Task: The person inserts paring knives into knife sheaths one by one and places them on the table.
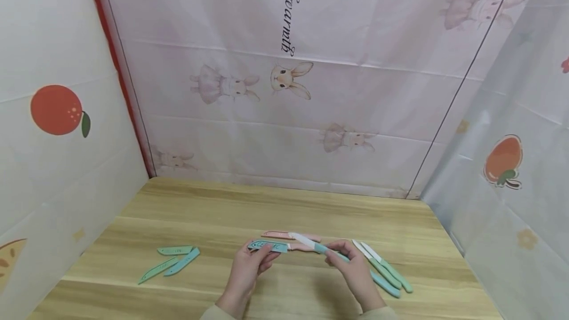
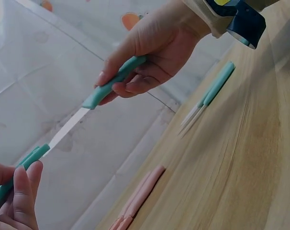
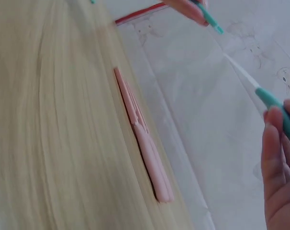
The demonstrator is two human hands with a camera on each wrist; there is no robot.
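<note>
My left hand [image 1: 250,268] pinches a blue knife sheath [image 1: 272,247] printed with dark lettering, its mouth turned to the right. Opposite it, my right hand [image 1: 355,273] grips a paring knife [image 2: 111,84] by its blue handle, the bare white blade [image 1: 304,239] aimed at the sheath. A small gap shows between blade tip and sheath [image 3: 214,21] in the right wrist view; the left wrist view has them overlapping. Beneath and behind the hands, two pink knives [image 3: 154,165] in pink sheaths [image 1: 277,234] lie side by side on the table.
To the left on the wooden table [image 1: 213,211] lie two green sheaths [image 1: 157,269] and a blue sheath [image 1: 183,262]. Unsheathed green-handled knives [image 1: 391,270] and a blue-handled one [image 1: 386,284] are grouped beside my right hand. Printed curtains [image 1: 266,152] surround the table.
</note>
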